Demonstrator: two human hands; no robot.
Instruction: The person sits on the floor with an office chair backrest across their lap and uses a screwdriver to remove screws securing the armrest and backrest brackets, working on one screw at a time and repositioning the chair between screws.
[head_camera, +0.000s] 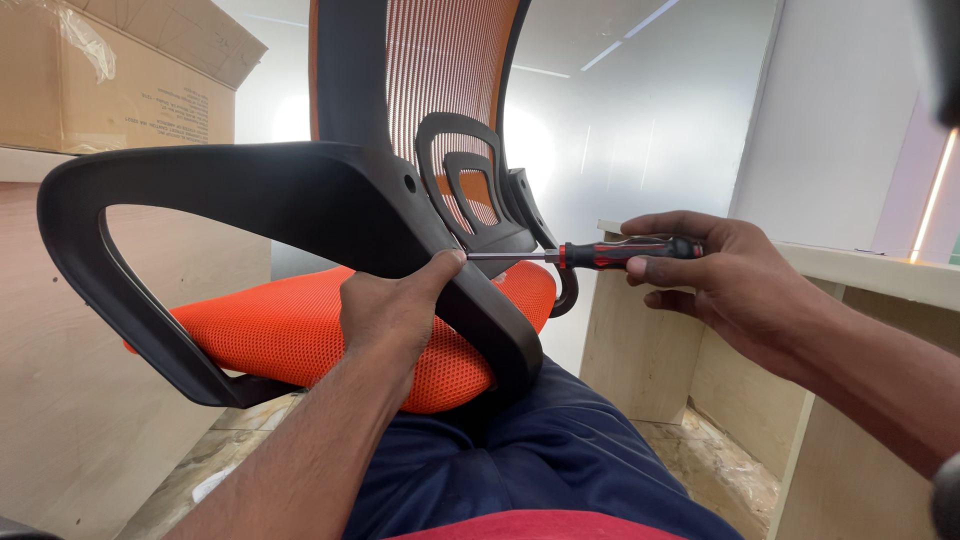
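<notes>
Screwdriver with a red and black handle and a thin steel shaft (600, 253) lies level in our right hand (725, 280), whose fingers are clamped round the handle, thumb along the top, the forearm coming in from the lower right. Our left hand (392, 312) reaches up from below, its fingers closed on the black plastic armrest loop (200, 195) of the chair, thumb raised toward the shaft's tip. The tip meets the black bracket (480, 200) at the foot of the orange mesh chair back (440, 60), just beside our left thumb. The orange mesh seat cushion (290, 325) rests against our dark blue trousers (530, 450). A pale wooden counter (860, 265) stands to the right and a brown cardboard box (120, 70) sits at upper left. The armrest loop hides part of the bracket.
</notes>
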